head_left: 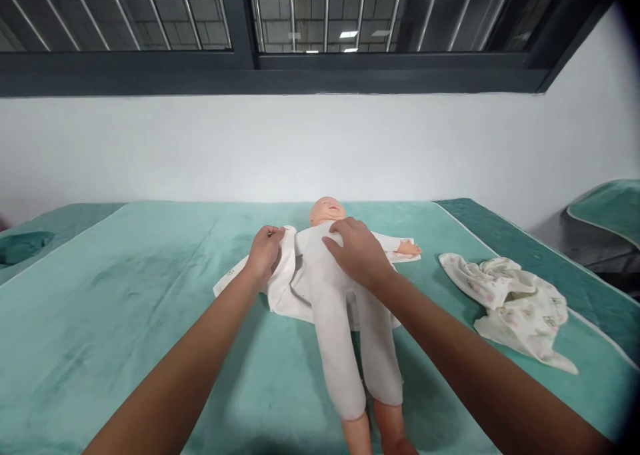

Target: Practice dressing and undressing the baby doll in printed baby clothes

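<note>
A baby doll lies on its back on the teal table cover, head toward the wall, dressed in a white garment that covers its legs. My left hand is closed, pinching the garment's open left flap beside the doll's chest. My right hand lies flat on the doll's chest with its fingers stretched out. The doll's bare arm sticks out to the right, and its bare feet reach the bottom edge of the view.
A crumpled white patterned cloth lies on the cover to the right of the doll. A white wall with dark windows stands behind the table. A second teal-covered surface shows at the far right.
</note>
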Motion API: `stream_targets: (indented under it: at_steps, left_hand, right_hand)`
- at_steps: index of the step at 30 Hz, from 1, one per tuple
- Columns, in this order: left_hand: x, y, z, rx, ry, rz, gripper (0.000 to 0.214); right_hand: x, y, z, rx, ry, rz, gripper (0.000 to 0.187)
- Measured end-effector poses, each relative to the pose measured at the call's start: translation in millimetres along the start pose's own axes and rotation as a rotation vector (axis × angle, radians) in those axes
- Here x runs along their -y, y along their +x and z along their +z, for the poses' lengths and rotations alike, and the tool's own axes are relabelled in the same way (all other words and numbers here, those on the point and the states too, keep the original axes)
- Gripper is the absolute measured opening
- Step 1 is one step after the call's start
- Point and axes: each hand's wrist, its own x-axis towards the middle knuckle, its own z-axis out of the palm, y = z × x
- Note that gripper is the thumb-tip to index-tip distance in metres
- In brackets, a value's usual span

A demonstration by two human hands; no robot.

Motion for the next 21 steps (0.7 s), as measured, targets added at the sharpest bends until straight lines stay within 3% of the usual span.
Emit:
stream_targets:
  at_steps: [3,7,11,13,17,21]
  left_hand:
    - [-9.1,-4.7,2.5,0.006,-0.013,-0.004,0.025]
    - [-14.8,-3.3,7.3,0.01,-0.027,-0.013,0.021]
    - [-7.0,2.8,19.8,0.016,-0.021,-0.025,0.017]
    - [-2.3,4.1,25.0,0.02,-0.009,-0.023,0.017]
    - [-0.8,2.8,25.7,0.025,0.026,0.005,0.016]
    - [-7.2,2.9,26.7,0.025,0.074,0.054,0.013]
  right_hand:
    - [-6.6,9.6,4.0,-0.033,0.017,0.052,0.027]
    - [-48.8,2.0,4.1,-0.136,0.038,0.284,0.03]
    - [-76.6,-28.4,2.6,0.05,0.148,0.473,0.045]
    - [-75.6,-37.0,2.5,0.123,0.322,0.485,0.051]
    - [-61.2,-31.6,3.1,0.08,0.495,0.498,0.051]
    - [-50.8,-22.6,10.4,0.1,0.769,0.606,0.05]
